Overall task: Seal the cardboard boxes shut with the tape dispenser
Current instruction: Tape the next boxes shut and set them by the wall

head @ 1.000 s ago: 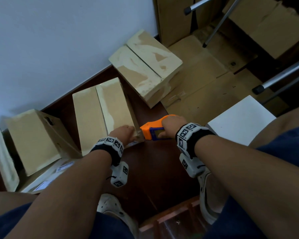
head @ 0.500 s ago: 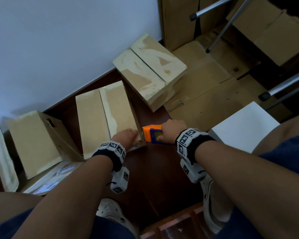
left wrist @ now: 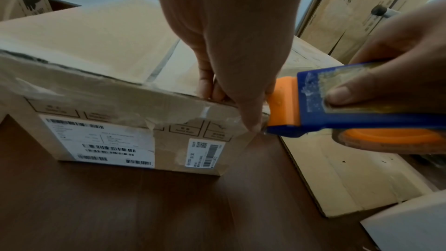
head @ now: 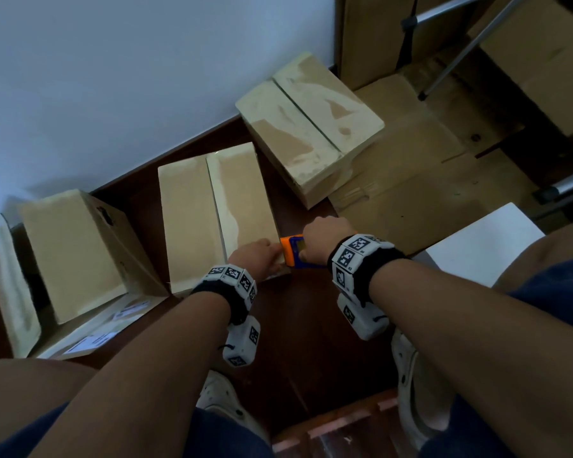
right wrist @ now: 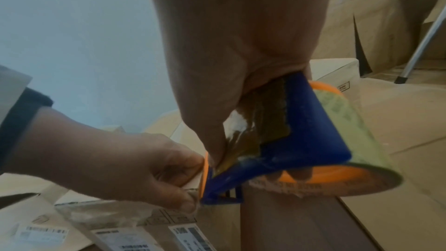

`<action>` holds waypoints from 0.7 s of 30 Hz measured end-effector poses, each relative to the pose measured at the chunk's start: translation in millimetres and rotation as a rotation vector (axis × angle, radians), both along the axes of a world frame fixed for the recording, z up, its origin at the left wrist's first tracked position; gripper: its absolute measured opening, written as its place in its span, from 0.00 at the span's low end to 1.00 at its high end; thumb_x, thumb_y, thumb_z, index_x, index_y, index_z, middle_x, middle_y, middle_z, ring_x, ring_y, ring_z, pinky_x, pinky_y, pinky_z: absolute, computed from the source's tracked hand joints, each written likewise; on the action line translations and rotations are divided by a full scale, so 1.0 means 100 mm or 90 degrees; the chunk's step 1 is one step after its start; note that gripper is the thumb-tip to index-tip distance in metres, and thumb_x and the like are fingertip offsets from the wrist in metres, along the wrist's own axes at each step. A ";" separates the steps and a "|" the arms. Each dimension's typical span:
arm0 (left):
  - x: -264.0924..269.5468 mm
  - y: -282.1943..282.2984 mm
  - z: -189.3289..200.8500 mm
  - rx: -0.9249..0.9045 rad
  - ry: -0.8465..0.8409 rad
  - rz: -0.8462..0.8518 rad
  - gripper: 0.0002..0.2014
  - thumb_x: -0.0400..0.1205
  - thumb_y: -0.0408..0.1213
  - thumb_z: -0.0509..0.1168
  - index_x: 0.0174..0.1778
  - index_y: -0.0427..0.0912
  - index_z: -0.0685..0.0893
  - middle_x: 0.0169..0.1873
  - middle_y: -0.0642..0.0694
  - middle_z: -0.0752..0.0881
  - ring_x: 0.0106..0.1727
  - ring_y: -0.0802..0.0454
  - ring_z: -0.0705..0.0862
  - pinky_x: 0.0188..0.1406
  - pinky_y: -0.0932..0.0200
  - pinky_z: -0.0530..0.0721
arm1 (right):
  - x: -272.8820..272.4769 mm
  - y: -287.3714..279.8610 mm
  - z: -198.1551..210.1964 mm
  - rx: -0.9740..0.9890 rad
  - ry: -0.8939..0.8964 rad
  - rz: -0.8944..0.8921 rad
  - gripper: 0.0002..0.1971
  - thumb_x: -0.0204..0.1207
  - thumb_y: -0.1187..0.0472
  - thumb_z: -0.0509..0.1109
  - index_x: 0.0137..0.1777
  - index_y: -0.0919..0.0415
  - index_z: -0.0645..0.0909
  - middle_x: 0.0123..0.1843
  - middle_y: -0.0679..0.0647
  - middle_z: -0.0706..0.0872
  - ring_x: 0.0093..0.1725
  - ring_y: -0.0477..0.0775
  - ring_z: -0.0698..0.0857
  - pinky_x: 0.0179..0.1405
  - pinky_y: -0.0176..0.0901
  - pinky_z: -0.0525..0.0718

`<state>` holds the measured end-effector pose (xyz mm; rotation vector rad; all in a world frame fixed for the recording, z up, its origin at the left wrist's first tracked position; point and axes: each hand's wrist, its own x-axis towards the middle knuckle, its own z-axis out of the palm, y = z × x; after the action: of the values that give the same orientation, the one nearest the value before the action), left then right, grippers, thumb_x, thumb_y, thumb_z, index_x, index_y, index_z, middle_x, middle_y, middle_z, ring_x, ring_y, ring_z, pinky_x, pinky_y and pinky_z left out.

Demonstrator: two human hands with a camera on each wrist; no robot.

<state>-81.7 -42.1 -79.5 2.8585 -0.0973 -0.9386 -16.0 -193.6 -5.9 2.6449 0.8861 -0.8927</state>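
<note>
A closed cardboard box point(head: 212, 209) with shipping labels on its near side point(left wrist: 103, 140) stands on the dark floor. My left hand point(head: 262, 256) pinches its near right corner, fingers over the top edge and thumb point(left wrist: 251, 121) pressing clear tape onto the side face. My right hand point(head: 325, 236) grips the blue and orange tape dispenser point(left wrist: 337, 114), whose orange front touches that same corner beside my left thumb. The tape roll point(right wrist: 350, 140) sits in the dispenser behind my fingers. A second closed box point(head: 308, 127) lies tilted further back on the right.
An open box point(head: 70, 249) lies on its side at the left by the wall. Flattened cardboard point(head: 411, 180) covers the floor on the right, with a white box point(head: 477, 246) near my knee. Tripod legs point(head: 450, 61) and stacked cartons stand at the back right.
My right hand has brought the dispenser down and closer against the box's near right corner. My left hand has stayed at that corner.
</note>
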 end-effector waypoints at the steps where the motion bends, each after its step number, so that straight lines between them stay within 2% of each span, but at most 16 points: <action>1: -0.01 0.00 0.00 0.001 -0.001 -0.001 0.22 0.82 0.52 0.62 0.68 0.44 0.74 0.56 0.40 0.78 0.56 0.39 0.81 0.54 0.44 0.82 | 0.00 0.03 0.00 -0.008 -0.005 -0.001 0.12 0.79 0.50 0.64 0.42 0.58 0.80 0.33 0.52 0.77 0.34 0.54 0.80 0.35 0.43 0.75; 4: -0.01 0.01 0.00 -0.008 -0.004 0.000 0.22 0.82 0.52 0.63 0.69 0.45 0.74 0.57 0.40 0.78 0.57 0.40 0.81 0.55 0.46 0.81 | 0.01 0.09 0.01 -0.023 -0.009 -0.005 0.11 0.79 0.53 0.64 0.41 0.58 0.81 0.31 0.52 0.78 0.28 0.51 0.76 0.31 0.42 0.73; 7: -0.01 0.01 0.00 -0.011 -0.003 -0.001 0.23 0.82 0.53 0.63 0.70 0.45 0.73 0.58 0.40 0.78 0.58 0.39 0.81 0.56 0.45 0.81 | 0.01 0.14 0.02 -0.036 -0.012 0.001 0.10 0.78 0.54 0.64 0.41 0.58 0.83 0.31 0.52 0.79 0.27 0.50 0.77 0.27 0.41 0.73; 15: 0.00 0.00 0.04 -0.010 0.006 -0.006 0.24 0.83 0.52 0.62 0.71 0.44 0.72 0.59 0.39 0.77 0.59 0.39 0.80 0.56 0.47 0.80 | 0.02 0.20 0.02 -0.048 -0.009 0.020 0.10 0.77 0.52 0.66 0.42 0.58 0.83 0.33 0.52 0.81 0.30 0.50 0.79 0.32 0.43 0.76; 19: -0.01 0.01 0.03 -0.013 0.013 -0.004 0.23 0.82 0.51 0.63 0.70 0.44 0.73 0.58 0.41 0.77 0.59 0.40 0.81 0.56 0.46 0.81 | 0.03 0.19 0.00 -0.053 -0.003 0.010 0.10 0.78 0.52 0.66 0.43 0.58 0.83 0.32 0.52 0.79 0.28 0.50 0.77 0.30 0.43 0.74; 21: 0.00 0.02 0.04 -0.014 0.012 -0.001 0.22 0.82 0.51 0.63 0.69 0.44 0.74 0.57 0.41 0.77 0.58 0.41 0.81 0.57 0.46 0.81 | 0.05 0.15 -0.02 -0.050 0.006 -0.001 0.13 0.79 0.49 0.66 0.43 0.58 0.82 0.32 0.52 0.78 0.28 0.50 0.77 0.31 0.42 0.75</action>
<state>-82.1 -40.3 -75.7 2.8295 -0.1066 -0.9589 -11.4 -179.0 -7.5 2.5773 0.8329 -0.9219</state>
